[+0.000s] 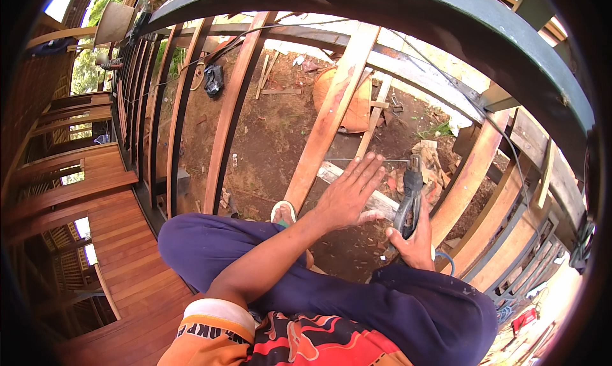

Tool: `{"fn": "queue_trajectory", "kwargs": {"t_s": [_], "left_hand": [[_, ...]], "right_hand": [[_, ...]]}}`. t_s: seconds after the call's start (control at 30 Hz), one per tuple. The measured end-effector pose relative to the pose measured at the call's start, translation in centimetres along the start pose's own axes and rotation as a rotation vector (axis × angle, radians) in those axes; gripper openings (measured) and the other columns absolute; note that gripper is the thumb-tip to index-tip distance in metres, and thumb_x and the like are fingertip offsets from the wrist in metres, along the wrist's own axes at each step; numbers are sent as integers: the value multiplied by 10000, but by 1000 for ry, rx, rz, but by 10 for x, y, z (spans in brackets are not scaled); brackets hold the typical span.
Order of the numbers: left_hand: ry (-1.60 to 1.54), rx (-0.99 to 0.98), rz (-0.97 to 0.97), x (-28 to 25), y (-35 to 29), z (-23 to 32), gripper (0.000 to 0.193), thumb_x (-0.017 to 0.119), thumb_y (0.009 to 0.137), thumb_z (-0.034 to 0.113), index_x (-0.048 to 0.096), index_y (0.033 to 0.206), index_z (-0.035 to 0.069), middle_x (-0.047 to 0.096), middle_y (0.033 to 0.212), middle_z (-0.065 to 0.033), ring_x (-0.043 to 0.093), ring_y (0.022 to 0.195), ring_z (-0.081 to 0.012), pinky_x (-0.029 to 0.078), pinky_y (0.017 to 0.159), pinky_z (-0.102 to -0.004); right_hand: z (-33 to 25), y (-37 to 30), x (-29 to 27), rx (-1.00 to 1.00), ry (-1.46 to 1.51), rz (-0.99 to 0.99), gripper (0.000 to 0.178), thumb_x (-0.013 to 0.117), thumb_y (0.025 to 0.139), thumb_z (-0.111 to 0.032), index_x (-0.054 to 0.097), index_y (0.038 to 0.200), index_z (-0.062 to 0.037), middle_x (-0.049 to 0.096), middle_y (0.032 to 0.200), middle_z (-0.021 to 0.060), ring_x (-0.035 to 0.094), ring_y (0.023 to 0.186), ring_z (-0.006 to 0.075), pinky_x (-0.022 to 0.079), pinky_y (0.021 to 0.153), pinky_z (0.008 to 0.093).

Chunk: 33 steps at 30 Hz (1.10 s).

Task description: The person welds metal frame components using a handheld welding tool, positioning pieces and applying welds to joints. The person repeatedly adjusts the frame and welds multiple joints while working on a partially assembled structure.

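Observation:
My right hand [415,238] is wrapped round the dark handle of a welding electrode holder [411,191], its jaw end pointing away from me. A thin electrode rod [395,161] sticks out leftward from the jaw, passing by the fingertips of my left hand [350,194]. That left hand is open and flat, fingers stretched out and thumb toward the holder; whether it touches the rod I cannot tell. Below both hands lies a pale, worn board [379,203].
Reddish wooden joists [335,114] cross a gap over dirt ground [268,133]. A dark metal beam [408,15] curves overhead with a black cable [446,79] beneath it. Planked flooring [108,238] lies left, an orange-brown round piece [344,105] below, and my sandalled foot [282,214] near a joist.

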<state>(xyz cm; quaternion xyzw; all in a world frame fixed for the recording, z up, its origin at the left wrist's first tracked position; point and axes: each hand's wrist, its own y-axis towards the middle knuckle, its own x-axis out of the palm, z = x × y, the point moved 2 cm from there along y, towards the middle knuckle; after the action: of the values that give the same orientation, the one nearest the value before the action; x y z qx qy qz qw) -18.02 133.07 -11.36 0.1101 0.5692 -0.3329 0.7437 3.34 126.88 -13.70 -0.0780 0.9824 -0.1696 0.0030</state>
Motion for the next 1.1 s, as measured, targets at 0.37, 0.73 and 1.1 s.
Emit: {"fn": "queue_trajectory", "kwargs": {"t_s": [0.37,0.73,1.1], "left_hand": [[86,-146,56,-7,2,-33,991,558,955,661,282,1602,-36,191,1707,-233,147,1599,-372,124,1309,-498],[34,-157,108,-9,8,-36,948,584,961,606,333,1561,-84,251,1676,-268,196,1586,-381,131,1308,-495],[25,-163,109,-6,5,-39,944,602,952,592,337,1562,-79,263,1673,-266,207,1583,-384,141,1307,-494]], "right_hand": [[-1,2,6,14,59,-34,1012,764,733,-132,259,1589,53,518,1452,224,498,1355,299,363,1171,415],[7,1,0,41,56,-40,1010,751,729,-106,256,1591,69,481,1468,214,485,1348,290,358,1167,405],[7,2,5,43,50,-36,1014,770,744,-144,252,1586,82,468,1488,220,467,1377,302,338,1187,416]]}}
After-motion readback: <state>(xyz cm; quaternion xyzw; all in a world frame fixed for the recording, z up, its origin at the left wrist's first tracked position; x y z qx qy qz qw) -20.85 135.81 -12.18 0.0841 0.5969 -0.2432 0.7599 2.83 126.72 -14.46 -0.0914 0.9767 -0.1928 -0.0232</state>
